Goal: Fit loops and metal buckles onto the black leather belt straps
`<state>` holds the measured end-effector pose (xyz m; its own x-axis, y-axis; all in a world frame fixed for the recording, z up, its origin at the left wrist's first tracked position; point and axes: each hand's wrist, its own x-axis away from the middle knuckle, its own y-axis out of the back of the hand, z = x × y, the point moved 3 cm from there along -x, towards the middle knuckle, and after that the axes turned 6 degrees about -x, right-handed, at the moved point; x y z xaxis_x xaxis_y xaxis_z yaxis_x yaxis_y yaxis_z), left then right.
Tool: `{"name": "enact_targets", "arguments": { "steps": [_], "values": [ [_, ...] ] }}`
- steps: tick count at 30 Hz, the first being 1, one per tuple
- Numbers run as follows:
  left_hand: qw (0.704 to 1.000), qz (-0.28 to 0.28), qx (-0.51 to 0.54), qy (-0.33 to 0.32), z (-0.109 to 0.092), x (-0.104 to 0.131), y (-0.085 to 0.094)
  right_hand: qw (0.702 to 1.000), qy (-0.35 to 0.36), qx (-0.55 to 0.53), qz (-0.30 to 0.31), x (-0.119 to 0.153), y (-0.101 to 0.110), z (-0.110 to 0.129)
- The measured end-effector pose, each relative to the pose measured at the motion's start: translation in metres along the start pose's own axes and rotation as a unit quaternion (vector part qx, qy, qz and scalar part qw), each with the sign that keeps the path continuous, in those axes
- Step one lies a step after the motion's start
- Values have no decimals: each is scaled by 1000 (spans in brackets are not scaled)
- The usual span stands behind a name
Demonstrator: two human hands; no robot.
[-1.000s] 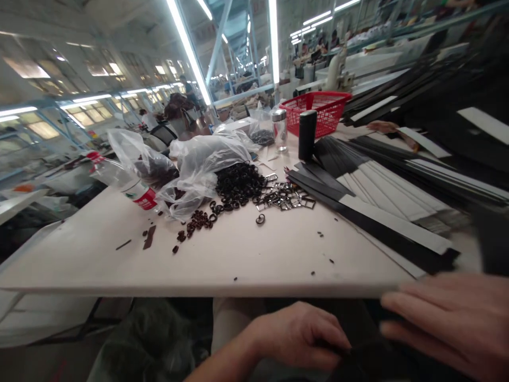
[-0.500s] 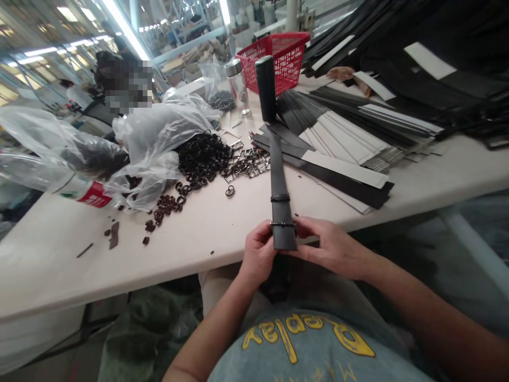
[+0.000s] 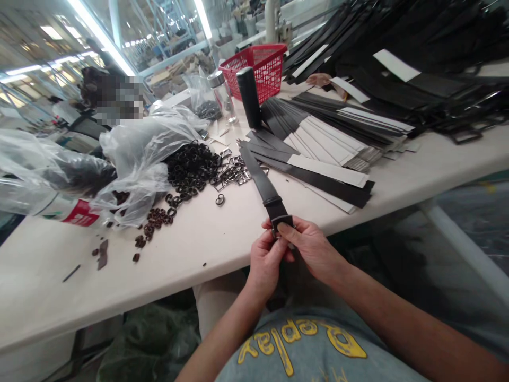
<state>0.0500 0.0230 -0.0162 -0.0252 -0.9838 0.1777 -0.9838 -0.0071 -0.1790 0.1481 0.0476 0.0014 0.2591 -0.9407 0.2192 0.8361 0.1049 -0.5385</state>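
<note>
A dark leather strap (image 3: 260,180) runs from the table toward me, with a black loop (image 3: 272,201) around it. At its near end is a metal buckle, partly covered by my fingers. My left hand (image 3: 265,260) pinches the strap end and buckle from the left, fingers closed. My right hand (image 3: 314,246) grips the same end from the right, its thumb pressed on top of the strap. Left of the strap lie loose metal buckles (image 3: 234,171), a pile of black loops (image 3: 193,167) and one separate loop (image 3: 220,199).
Black and white strips (image 3: 322,138) are fanned out at the right. Behind stand a black bottle (image 3: 249,98), a glass bottle (image 3: 223,98) and a red basket (image 3: 264,71). Plastic bags (image 3: 135,143) cover the left. A person's hand (image 3: 318,80) rests near the far straps.
The strap's near end has been bent over at the buckle, and my right thumb has moved on top of it. My hands are closer together. The whole view has shifted slightly.
</note>
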Motion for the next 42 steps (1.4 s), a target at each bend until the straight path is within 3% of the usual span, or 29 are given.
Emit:
{"name": "enact_targets", "arguments": {
  "steps": [5,9,13,17,20,23,25,29,33,35,37,39,41,42],
  "values": [
    [1000,2,22,16,8,-3,-1,999,10,20,-31,-5,-2,-4],
    [999,24,9,32,1,-8,3,998,22,53,-22,-9,0,-1],
    [993,86,-73,23,-12,-10,13,988,98,118,-27,-18,9,8],
    [975,81,-205,2,-20,-6,37,972,157,173,-16,-26,17,10],
    [932,20,-357,-51,-34,-13,68,975,149,163,17,-26,18,7],
    [843,-80,-516,-130,-60,-33,103,973,153,168,38,-25,18,6],
    [791,-116,-579,-157,-75,-51,121,968,160,187,42,-24,19,6],
    [728,-127,-654,-158,-86,-86,140,958,157,238,38,-27,22,5],
    [704,-115,-685,-150,-79,-109,146,951,138,275,32,-30,22,5],
    [709,-126,-677,-150,-76,-113,149,950,137,279,32,-30,20,7],
    [744,-141,-636,-148,-74,-112,147,949,139,281,31,-30,17,9],
    [825,-131,-533,-133,-71,-105,139,948,143,284,24,-29,15,11],
    [917,-92,-372,-107,-64,-93,123,950,142,278,15,-29,13,12],
    [950,-70,-289,-96,-60,-86,112,952,140,272,11,-29,13,11]
  ]
}}
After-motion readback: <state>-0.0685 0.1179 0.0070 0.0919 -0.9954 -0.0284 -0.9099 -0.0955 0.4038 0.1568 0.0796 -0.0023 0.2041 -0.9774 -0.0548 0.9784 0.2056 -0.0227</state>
